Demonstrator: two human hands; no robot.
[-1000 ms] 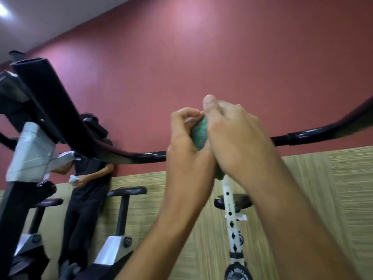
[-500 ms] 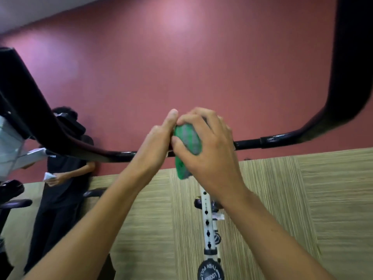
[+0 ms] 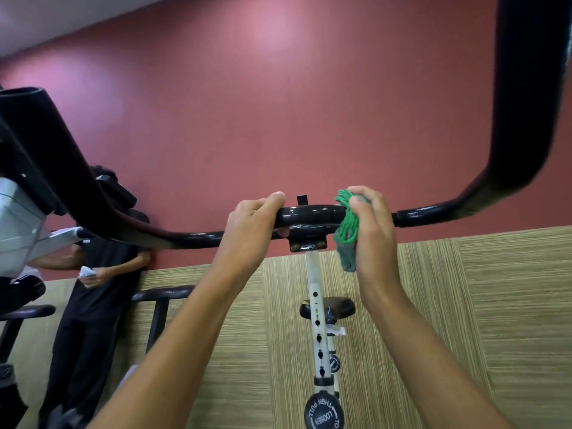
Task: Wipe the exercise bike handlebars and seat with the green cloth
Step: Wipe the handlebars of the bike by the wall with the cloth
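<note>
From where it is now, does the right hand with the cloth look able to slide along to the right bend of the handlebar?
Probably yes. The right hand holds the green cloth round the handlebar, and the bar toward the bend looks bare.

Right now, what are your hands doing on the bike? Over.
Left hand gripping the handlebar left of the clamp. Right hand holding the green cloth on the bar, right of it. Nothing blocking.
</note>
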